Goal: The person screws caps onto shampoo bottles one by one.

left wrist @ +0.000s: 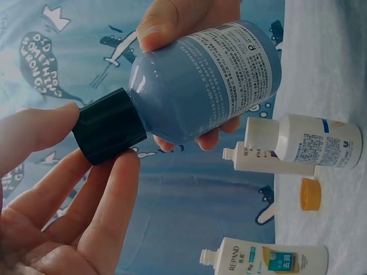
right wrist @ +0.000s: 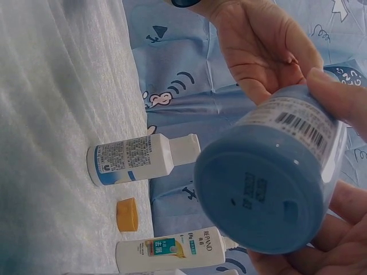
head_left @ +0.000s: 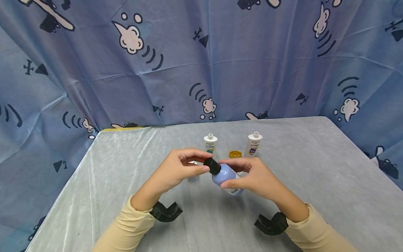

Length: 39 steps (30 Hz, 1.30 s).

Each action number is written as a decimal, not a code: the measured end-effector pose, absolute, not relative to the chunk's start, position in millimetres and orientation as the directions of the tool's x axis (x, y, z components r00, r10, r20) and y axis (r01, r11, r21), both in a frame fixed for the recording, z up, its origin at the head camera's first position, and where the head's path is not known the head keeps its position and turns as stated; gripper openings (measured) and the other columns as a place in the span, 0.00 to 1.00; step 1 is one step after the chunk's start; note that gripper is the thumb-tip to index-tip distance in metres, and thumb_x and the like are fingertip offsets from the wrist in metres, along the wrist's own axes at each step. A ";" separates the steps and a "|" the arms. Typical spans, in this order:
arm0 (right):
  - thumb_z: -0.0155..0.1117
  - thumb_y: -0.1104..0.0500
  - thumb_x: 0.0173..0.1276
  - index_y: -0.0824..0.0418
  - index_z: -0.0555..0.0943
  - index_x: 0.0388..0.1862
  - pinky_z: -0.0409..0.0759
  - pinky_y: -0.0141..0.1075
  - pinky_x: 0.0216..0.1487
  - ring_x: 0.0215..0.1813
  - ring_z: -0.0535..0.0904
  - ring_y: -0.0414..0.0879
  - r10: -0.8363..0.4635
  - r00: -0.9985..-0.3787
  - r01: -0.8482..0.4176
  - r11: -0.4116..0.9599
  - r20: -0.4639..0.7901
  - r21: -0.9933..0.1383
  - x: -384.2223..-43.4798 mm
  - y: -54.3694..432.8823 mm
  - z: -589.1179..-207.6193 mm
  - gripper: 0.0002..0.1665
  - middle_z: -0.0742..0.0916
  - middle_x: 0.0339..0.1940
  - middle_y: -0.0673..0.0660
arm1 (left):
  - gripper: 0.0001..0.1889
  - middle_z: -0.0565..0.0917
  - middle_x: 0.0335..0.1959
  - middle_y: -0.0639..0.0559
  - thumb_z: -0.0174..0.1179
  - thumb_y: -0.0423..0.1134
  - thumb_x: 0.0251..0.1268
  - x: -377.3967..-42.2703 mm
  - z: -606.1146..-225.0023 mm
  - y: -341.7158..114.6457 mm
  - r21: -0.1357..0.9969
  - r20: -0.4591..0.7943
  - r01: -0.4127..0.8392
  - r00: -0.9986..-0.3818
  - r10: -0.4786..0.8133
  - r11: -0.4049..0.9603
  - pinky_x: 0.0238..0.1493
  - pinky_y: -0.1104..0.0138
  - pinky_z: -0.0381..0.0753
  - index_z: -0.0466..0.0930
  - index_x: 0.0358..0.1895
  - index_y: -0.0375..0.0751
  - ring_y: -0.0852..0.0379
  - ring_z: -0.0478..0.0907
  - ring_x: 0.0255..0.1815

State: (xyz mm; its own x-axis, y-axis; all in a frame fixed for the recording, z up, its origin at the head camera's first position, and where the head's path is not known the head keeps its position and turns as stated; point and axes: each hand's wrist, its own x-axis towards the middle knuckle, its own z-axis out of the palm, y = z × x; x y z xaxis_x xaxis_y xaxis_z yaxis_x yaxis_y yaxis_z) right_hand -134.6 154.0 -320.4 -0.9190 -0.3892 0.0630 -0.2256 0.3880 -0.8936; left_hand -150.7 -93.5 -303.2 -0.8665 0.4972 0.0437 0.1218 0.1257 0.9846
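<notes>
A blue bottle [head_left: 224,175] with a black cap [head_left: 212,166] is held tilted above the table, its cap toward the left hand. Thumb and fingertips of the left hand [head_left: 181,167] pinch the cap, which sits on the bottle's neck in the left wrist view. The right hand [head_left: 256,176] grips the bottle's body, thumb on the near side and fingers round the far side. Its printed label [left wrist: 243,66] faces the left wrist camera. In the right wrist view the bottle's base [right wrist: 258,197] and barcode [right wrist: 301,129] show.
Two white bottles with bare necks, one left [head_left: 210,142] and one right [head_left: 253,144], stand behind the hands. Between them lies a yellow cap [head_left: 235,154]. A capped white bottle [right wrist: 129,160] is mostly hidden behind the right hand in the head view. A clear object [head_left: 193,178] stands below the left hand.
</notes>
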 end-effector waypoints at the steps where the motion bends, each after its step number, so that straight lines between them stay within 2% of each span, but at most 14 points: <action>1: 0.82 0.54 0.52 0.59 0.84 0.56 0.84 0.35 0.45 0.50 0.83 0.49 -0.389 -0.919 -0.226 0.389 0.064 -0.893 -134.6 154.0 -320.3 0.32 0.89 0.50 0.58 | 0.20 0.86 0.53 0.45 0.68 0.34 0.61 -150.6 -303.1 -93.9 0.985 0.047 0.124 -0.862 0.504 0.121 0.43 0.67 0.81 0.83 0.57 0.38 0.57 0.86 0.45; 8: 0.82 0.53 0.52 0.58 0.85 0.56 0.83 0.37 0.46 0.51 0.83 0.49 -0.386 -0.921 -0.222 0.398 0.057 -0.890 -134.4 153.5 -319.7 0.32 0.88 0.51 0.57 | 0.20 0.83 0.59 0.42 0.66 0.31 0.63 -152.1 -304.3 -94.6 0.984 0.081 0.155 -0.832 0.549 0.088 0.45 0.69 0.83 0.81 0.59 0.34 0.55 0.86 0.49; 15: 0.82 0.53 0.52 0.59 0.85 0.56 0.83 0.36 0.47 0.51 0.83 0.49 -0.394 -0.917 -0.233 0.389 0.068 -0.891 -134.6 153.9 -320.3 0.31 0.88 0.51 0.58 | 0.20 0.82 0.60 0.42 0.65 0.30 0.63 -151.9 -303.4 -94.4 0.983 0.082 0.158 -0.825 0.560 0.089 0.46 0.69 0.83 0.81 0.60 0.36 0.56 0.85 0.50; 22: 0.82 0.54 0.52 0.60 0.84 0.56 0.83 0.35 0.45 0.50 0.83 0.49 -0.390 -0.918 -0.237 0.386 0.075 -0.892 -135.4 154.2 -320.1 0.32 0.89 0.50 0.58 | 0.26 0.82 0.61 0.45 0.70 0.31 0.58 -151.5 -303.7 -94.0 0.994 0.041 0.089 -0.853 0.520 0.067 0.52 0.65 0.85 0.79 0.62 0.39 0.53 0.82 0.59; 30: 0.82 0.52 0.51 0.58 0.85 0.57 0.83 0.37 0.43 0.49 0.83 0.48 -0.381 -0.923 -0.221 0.396 0.059 -0.891 -135.4 154.2 -320.3 0.32 0.89 0.48 0.57 | 0.17 0.86 0.41 0.50 0.72 0.36 0.56 -152.1 -306.0 -90.6 0.984 0.016 0.090 -0.901 0.434 0.152 0.42 0.67 0.81 0.85 0.50 0.40 0.54 0.84 0.42; 33: 0.82 0.52 0.51 0.58 0.85 0.56 0.83 0.37 0.43 0.49 0.83 0.48 -0.382 -0.922 -0.224 0.396 0.062 -0.891 -135.3 154.1 -320.4 0.32 0.89 0.49 0.57 | 0.16 0.87 0.41 0.50 0.72 0.35 0.57 -151.8 -305.5 -90.3 0.983 0.015 0.094 -0.898 0.439 0.158 0.41 0.67 0.81 0.85 0.50 0.40 0.55 0.85 0.41; 39: 0.82 0.52 0.52 0.58 0.84 0.57 0.83 0.37 0.44 0.49 0.83 0.48 -0.383 -0.922 -0.227 0.403 0.062 -0.886 -135.0 154.2 -319.9 0.32 0.89 0.50 0.57 | 0.18 0.87 0.48 0.46 0.70 0.34 0.59 -150.7 -303.8 -91.1 0.983 0.032 0.113 -0.878 0.478 0.143 0.42 0.67 0.81 0.84 0.54 0.40 0.58 0.86 0.43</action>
